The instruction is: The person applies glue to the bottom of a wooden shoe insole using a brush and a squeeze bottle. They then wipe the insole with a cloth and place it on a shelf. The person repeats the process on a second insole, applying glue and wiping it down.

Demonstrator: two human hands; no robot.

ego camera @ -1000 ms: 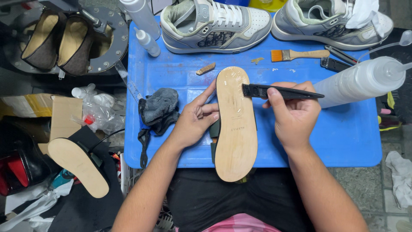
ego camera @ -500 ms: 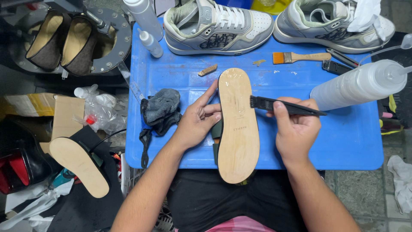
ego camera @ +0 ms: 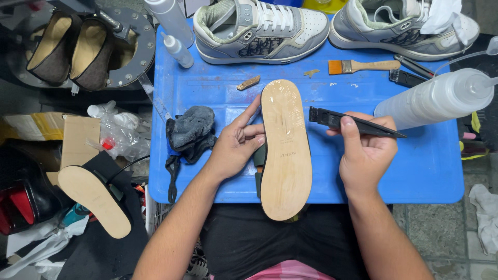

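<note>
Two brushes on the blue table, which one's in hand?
The black brush, gripped by the right hand. The wooden-handled brush with orange bristles lies untouched near the sneakers.

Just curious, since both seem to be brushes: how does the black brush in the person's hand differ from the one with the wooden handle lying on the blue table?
The black brush is dark all over and held in the right hand; the wooden brush lies untouched on the blue table. The black one is longer, tapering to a point; the wooden one is shorter, with orange bristles. Both point their bristles leftward.

A tan sandal sole [ego camera: 286, 150] lies sole-up lengthwise on the blue tray; a black brush [ego camera: 353, 122] is beside it.
</note>
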